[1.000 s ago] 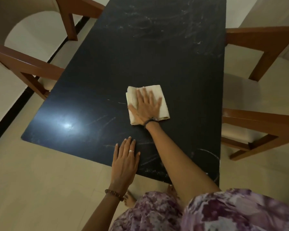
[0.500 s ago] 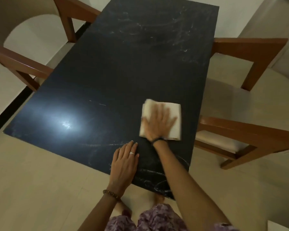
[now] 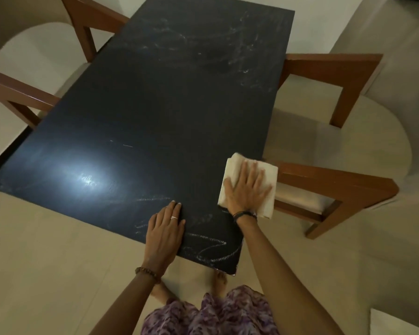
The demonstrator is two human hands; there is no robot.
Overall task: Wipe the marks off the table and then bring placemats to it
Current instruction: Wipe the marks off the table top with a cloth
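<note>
Standing at the far left, two brown wooden chairs with pale seats (image 3: 17,93) are pushed against the long edge of the black rectangular tabletop (image 3: 179,112), which runs away from the viewer over a beige tiled floor (image 3: 46,262). A bright patch of reflected light (image 3: 87,180) lies on the near left part of the top. Just right of it, the left hand (image 3: 165,230) rests flat on the near edge, fingers straight and together, holding nothing; a thin ring sits on one finger and a brown beaded bracelet (image 3: 148,273) circles the wrist. White chalk-like scribbles (image 3: 211,250) cover the near corner between the two forearms, and fainter white smears (image 3: 203,47) spread over the far end of the top. Further right, the right hand (image 3: 248,189) presses down with spread, straight fingers on a folded cream cloth (image 3: 247,170); the cloth lies at the right edge of the top and partly overhangs it. A dark band (image 3: 244,214) is on that wrist. Beyond the edge, two more brown wooden chairs with pale cushions (image 3: 324,184) stand close by. Purple patterned fabric (image 3: 215,313) and bare feet show at the bottom.
</note>
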